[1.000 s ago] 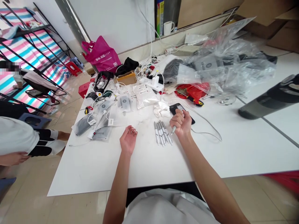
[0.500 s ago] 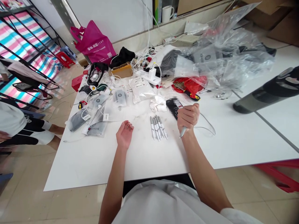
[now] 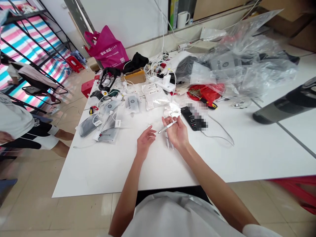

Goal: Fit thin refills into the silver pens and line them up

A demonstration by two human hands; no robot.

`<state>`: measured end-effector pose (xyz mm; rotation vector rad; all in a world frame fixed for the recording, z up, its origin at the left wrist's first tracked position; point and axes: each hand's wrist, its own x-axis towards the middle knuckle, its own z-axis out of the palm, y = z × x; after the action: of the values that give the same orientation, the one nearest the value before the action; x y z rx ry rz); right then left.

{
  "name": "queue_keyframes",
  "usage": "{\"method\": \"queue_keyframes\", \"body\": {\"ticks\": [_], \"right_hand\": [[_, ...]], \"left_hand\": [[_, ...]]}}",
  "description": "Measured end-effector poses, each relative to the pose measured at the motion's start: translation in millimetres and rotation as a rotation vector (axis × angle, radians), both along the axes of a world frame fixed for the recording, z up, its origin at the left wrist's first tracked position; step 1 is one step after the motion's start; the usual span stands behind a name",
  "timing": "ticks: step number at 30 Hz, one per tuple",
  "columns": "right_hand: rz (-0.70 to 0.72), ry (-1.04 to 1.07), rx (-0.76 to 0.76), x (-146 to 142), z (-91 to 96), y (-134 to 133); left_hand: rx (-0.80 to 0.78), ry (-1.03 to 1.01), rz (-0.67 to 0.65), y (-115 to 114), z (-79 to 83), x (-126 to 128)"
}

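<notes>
Fingers of the right hand [image 3: 176, 134] pinch a slim white-and-silver pen [image 3: 167, 127]; the left hand [image 3: 145, 142], fingers loosely spread, is near the pen's tip.

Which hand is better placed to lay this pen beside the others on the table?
Probably your right hand: it holds the white pen and partly covers the lying pens in this view. Your left hand looks empty and sits farther from them.

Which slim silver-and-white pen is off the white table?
The silver-and-white pen in the right hand, tip toward the left hand; the other pens lie on the white table, partly hidden.
</notes>
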<state>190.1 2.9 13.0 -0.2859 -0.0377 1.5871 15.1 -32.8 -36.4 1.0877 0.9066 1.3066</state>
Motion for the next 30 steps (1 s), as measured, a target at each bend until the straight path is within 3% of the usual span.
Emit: {"method": "queue_keyframes", "body": {"ticks": [5, 10, 13, 15, 17, 20, 25, 30], "right_hand": [[0.127, -0.157, -0.02, -29.0, -15.0, -25.6], [0.23, -0.479, 0.015, -34.8, -22.9, -55.4], [0.256, -0.946, 0.229, -18.6, -24.9, -62.0], [0.082, -1.45, 0.446, 2.5, -28.6, -58.0], [-0.21, -1.826, 0.509, 27.8, -35.3, -49.3], [-0.431, -2.125, 0.504, 62.3, -49.3, -37.0], [-0.489, -2.261, 0.525, 84.6, -65.5, -35.8], [-0.484, -2.261, 0.548, 81.3, -66.3, -39.4]], "left_hand": [[0.097, -0.057, 0.103, -4.1, 13.6, 13.1], [0.147, -0.045, 0.067, -6.2, 45.6, 15.7], [0.144, -0.136, 0.042, -4.9, 63.2, 14.8], [0.116, -0.252, 0.093, -0.9, 68.4, 11.6], [0.057, -0.366, 0.123, 4.6, 65.8, 5.7], [-0.079, -0.483, 0.057, 11.8, 48.8, -4.2], [-0.317, -0.533, -0.028, 14.0, 18.7, -6.4], [-0.362, -0.429, -0.117, 10.6, 15.9, 3.7]]}}
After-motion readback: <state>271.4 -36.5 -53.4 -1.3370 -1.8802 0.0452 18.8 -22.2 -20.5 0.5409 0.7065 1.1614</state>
